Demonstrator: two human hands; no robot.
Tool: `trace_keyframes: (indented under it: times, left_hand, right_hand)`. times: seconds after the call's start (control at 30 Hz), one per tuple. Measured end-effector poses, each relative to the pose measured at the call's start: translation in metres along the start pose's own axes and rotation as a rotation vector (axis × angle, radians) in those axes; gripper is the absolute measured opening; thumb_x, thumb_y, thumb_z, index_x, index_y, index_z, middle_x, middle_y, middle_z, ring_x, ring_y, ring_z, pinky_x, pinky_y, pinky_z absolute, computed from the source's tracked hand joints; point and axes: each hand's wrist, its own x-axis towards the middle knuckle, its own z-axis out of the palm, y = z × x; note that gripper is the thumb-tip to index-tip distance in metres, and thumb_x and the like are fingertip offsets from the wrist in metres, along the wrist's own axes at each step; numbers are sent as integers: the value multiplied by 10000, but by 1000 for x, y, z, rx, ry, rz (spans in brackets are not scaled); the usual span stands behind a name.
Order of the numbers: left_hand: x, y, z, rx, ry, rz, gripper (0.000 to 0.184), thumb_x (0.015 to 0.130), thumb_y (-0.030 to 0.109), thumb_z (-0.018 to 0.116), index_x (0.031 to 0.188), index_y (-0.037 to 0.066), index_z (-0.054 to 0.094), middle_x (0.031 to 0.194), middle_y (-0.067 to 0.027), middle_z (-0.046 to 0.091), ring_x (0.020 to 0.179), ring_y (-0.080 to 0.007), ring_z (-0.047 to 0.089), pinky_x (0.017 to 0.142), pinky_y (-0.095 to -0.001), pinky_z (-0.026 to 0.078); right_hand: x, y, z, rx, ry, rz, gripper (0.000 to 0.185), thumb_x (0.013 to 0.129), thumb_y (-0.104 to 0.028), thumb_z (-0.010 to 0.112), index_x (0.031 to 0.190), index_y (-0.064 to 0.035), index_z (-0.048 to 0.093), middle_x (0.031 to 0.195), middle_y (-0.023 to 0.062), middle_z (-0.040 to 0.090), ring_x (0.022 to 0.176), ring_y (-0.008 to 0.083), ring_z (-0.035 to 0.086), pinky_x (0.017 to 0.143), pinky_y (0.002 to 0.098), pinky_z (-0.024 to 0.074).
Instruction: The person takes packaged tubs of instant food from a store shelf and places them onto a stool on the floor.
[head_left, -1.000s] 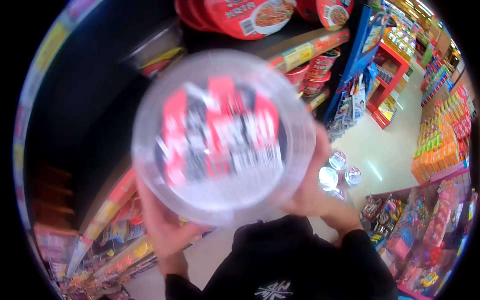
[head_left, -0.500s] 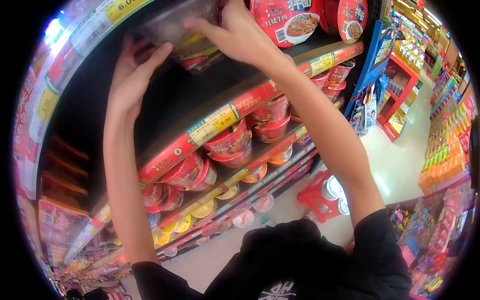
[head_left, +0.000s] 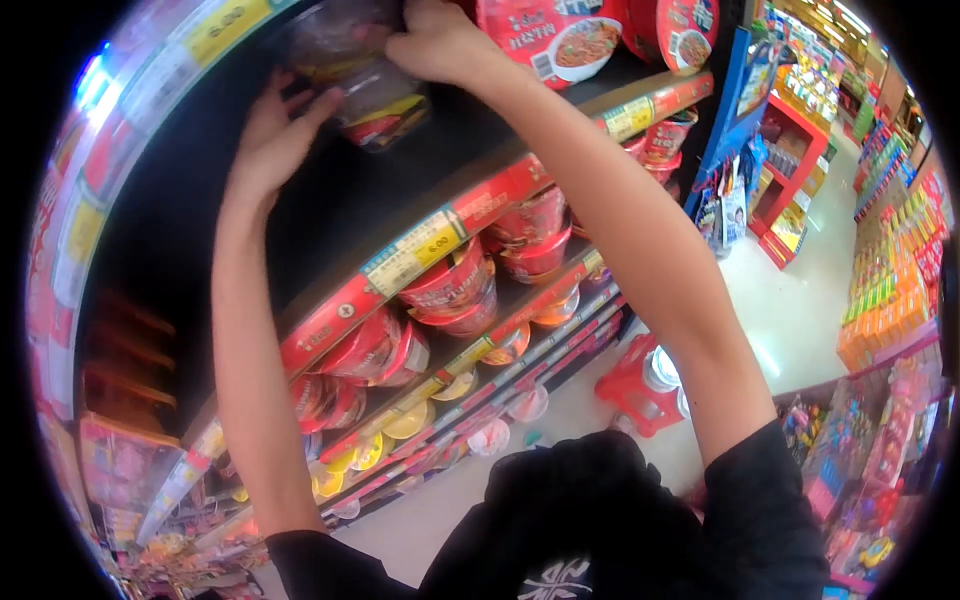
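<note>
Two clear plastic tubs, an upper one (head_left: 335,40) and a lower one (head_left: 385,105) with a red and yellow label, are on the dark upper shelf, one against the other. My left hand (head_left: 278,135) is just left of them with its fingers spread and nothing in its grasp. At the right side of the upper tub is my right hand (head_left: 435,45), its fingers bent against the tub's edge and partly cut off by the top of the view. Large red noodle bowls (head_left: 560,45) stand to the right on the same shelf.
The shelf edge (head_left: 400,258) carries price tags. Red noodle cups (head_left: 455,290) fill lower shelves. A red stool (head_left: 640,385) with clear-lidded tubs (head_left: 661,370) is on the floor at the right. A blue display (head_left: 735,130) stands at the shelf's end, with boxed goods (head_left: 890,300) across the aisle.
Since a second ago, the clear tub has gone from close before the camera up onto the shelf. Over the last half second it shifted slightly up and left, and the lower tub shows more.
</note>
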Motion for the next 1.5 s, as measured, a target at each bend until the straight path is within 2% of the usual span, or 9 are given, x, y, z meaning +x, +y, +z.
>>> trace_keyframes:
  times: [0.07, 0.2, 0.3, 0.4, 0.43, 0.6, 0.83, 1.27, 1.5]
  left_hand:
    - [-12, 16, -5, 69, 44, 20, 803, 793, 335, 693, 1368, -44, 281, 1296, -220, 425, 1193, -279, 472, 942, -348, 419]
    - [-76, 73, -3, 267, 202, 231, 635, 807, 237, 678, 1333, 16, 397, 1244, -163, 480, 1064, -214, 510, 883, -308, 408]
    - [-158, 103, 32, -195, 157, 205, 577, 830, 239, 643, 1302, 4, 410, 1252, -111, 471, 945, -166, 497, 800, -283, 396]
    - [-226, 82, 74, -297, -532, 280, 573, 704, 336, 739, 1114, -13, 544, 1018, -125, 558, 835, -204, 539, 770, -313, 426]
    - [-242, 83, 102, -475, -804, 20, 570, 681, 259, 760, 1132, -8, 536, 1016, -102, 556, 821, -211, 544, 767, -304, 430]
    - [-396, -1, 308, -746, -937, -706, 419, 860, 157, 623, 1229, 15, 486, 1051, -71, 558, 904, -127, 556, 754, -248, 446]
    - [-486, -33, 448, -671, -1263, -710, 429, 883, 286, 599, 1198, 12, 504, 1021, -66, 573, 862, -120, 568, 747, -257, 452]
    - [-495, 30, 578, -734, -1265, -1253, 488, 871, 362, 602, 1273, 128, 454, 1146, -35, 556, 947, -121, 549, 757, -277, 424]
    - [-495, 56, 628, -761, -1255, -1342, 742, 881, 304, 586, 1436, 100, 137, 1402, -149, 322, 1238, -302, 399, 974, -448, 376]
  right_hand:
    - [-21, -14, -14, 79, 64, -6, 852, 828, -423, 579, 1348, 133, 196, 1193, 383, 445, 1110, 446, 485, 941, 428, 411]
    - [-106, -52, -55, 375, 214, -169, 567, 777, -157, 675, 1213, 62, 386, 996, 216, 502, 910, 318, 521, 803, 341, 451]
    - [-183, -67, -99, 445, 100, -29, 527, 772, -95, 664, 1214, 39, 409, 1030, 191, 511, 888, 286, 531, 759, 334, 452]
    - [-281, -44, -109, 408, 110, 66, 515, 771, -38, 658, 1221, 13, 414, 1012, 143, 509, 845, 246, 526, 733, 319, 445]
    - [-314, -36, -105, 402, 124, 198, 505, 777, -27, 650, 1223, 7, 416, 998, 133, 507, 835, 237, 525, 727, 314, 446]
    - [-495, 11, -109, 225, 125, 858, 451, 789, -8, 616, 1198, -12, 426, 994, 113, 507, 849, 188, 530, 730, 304, 454]
    - [-728, 69, -154, -90, 28, 1361, 461, 768, -80, 620, 1192, -22, 450, 973, 138, 501, 823, 221, 535, 698, 336, 474]
    - [-777, 181, -243, -200, 3, 1616, 440, 802, -119, 588, 1206, 21, 484, 1124, 213, 546, 953, 296, 586, 842, 380, 470]
    - [-770, 228, -253, 10, 23, 1728, 645, 771, -174, 647, 1318, 27, 370, 1239, 221, 489, 1142, 320, 491, 950, 381, 401]
